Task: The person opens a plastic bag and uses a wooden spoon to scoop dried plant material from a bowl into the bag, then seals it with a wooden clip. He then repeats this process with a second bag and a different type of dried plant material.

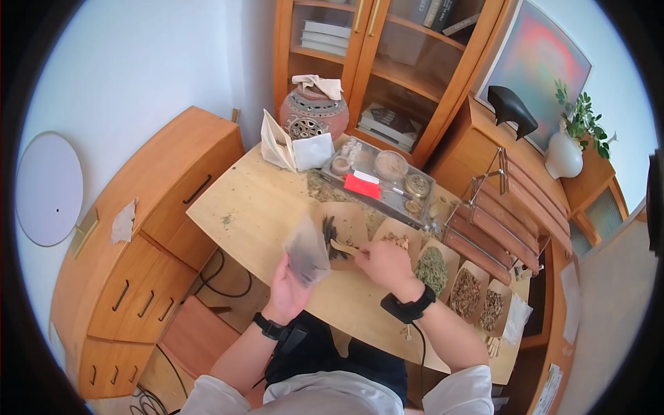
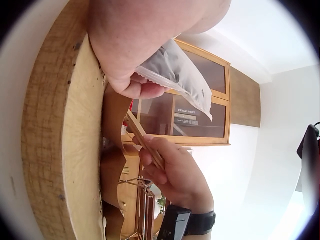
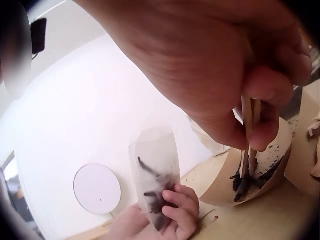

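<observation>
In my left hand I hold a translucent bag upright, fingers curled round its lower part. Dark, thin dried pieces show through its wall. My right hand grips a pair of wooden tongs, which point down. Their tips are among similar dark dried strips in a brown paper tray, just right of the bag. In the right wrist view the tong tips meet the dark pieces, and the curled fingers hide the upper tongs.
More paper trays run rightward, holding pale chips, a green herb and brown pieces. Behind them sits a grey tray with jars and a red packet. A wooden rack stands right; a patterned pot is at the back.
</observation>
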Available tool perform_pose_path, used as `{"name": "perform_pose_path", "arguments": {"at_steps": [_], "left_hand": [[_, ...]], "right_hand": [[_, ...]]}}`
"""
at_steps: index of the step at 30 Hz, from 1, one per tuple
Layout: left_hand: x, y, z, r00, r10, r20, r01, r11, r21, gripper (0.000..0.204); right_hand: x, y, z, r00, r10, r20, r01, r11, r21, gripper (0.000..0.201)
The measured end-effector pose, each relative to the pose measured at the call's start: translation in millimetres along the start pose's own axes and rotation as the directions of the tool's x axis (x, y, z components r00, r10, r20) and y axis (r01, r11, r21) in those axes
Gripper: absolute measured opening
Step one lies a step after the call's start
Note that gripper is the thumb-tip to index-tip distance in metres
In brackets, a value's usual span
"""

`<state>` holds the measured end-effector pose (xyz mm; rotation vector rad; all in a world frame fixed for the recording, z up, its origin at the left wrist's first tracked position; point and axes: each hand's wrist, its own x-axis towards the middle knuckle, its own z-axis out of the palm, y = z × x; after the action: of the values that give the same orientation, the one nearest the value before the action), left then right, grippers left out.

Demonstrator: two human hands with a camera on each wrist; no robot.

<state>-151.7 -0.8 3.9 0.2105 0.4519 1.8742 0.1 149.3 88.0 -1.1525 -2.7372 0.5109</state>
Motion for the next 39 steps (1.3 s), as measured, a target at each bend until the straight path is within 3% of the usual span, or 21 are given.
{"name": "perform_pose_path", "arguments": {"at_steps": [4,11,18,21,28,31,34,39], "left_hand": [[1,-1,-1,1.000,0.006,0.000,-0.006,1.000,0.009,0.049],[1,-1,-2,1.000,-0.003,-0.007,0.003,1.000,-0.002,0.050],[0,-1,7,1.000,-0.011,0.001,0.011,1.000,-0.009,0.050],[-2,1,9,1.000,-0.020,0.024,0.020,1.000,-0.004,0.050],[0,-2,2,1.000,0.023,-0.015,-0.024,1.000,-0.018,0.050],[3,-3,-3,1.000,0.002,-0.011,-0.003,1.000,-0.030,0.050],[3,-3,-2,1.000,-0.003,-0.020,0.002,1.000,-0.020,0.048],[1,-1,0,0.999,0.002,-0.036,-0.002,1.000,-0.011,0.045]], "right_hand": [[-4,14,-13,0.997,0.016,-0.071,-0.010,0.996,0.090,0.024],[-19,-1,-61,0.998,0.049,0.028,-0.056,0.799,0.598,0.025],[-30,-31,-60,0.995,-0.098,0.008,0.089,0.934,0.345,0.026],[-33,-32,-57,0.993,-0.122,0.011,0.112,0.940,0.324,0.027],[-12,-6,-62,0.998,0.056,0.004,-0.052,0.902,0.428,0.028],[5,7,-39,0.999,0.049,0.005,-0.049,0.979,0.199,0.032],[18,6,-15,0.992,0.095,0.089,-0.105,0.988,0.117,0.032],[29,-15,-7,0.997,0.056,0.047,-0.058,0.998,0.031,0.032]]}}
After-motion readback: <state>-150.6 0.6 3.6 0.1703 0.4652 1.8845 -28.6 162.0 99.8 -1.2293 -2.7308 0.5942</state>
